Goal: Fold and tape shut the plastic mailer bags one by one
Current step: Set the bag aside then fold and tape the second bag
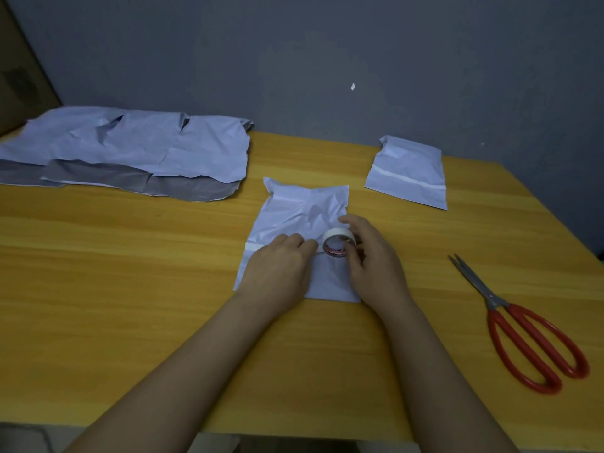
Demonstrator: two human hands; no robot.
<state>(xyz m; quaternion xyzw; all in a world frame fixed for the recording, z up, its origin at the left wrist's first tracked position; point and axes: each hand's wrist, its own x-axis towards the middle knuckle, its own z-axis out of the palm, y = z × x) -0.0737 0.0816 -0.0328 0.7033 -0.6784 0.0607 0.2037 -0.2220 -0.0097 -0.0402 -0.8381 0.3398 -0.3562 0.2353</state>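
A folded white mailer bag (304, 207) lies in the middle of the wooden table (130, 273). A strip of pale tape (253, 247) runs from its left edge toward the roll. My left hand (281, 269) presses that strip down on the bag with its fingertips. Just to the right, my right hand (369, 259) grips the roll of white tape (338, 245), which stands on edge on the bag. A second folded bag (408, 173) with a tape strip across it lies at the back right.
Several flat, open mailer bags (130, 148) overlap in a pile at the back left. Red-handled scissors (523, 325) lie shut near the right edge. A grey wall rises behind the table. The table's front edge runs just below my forearms.
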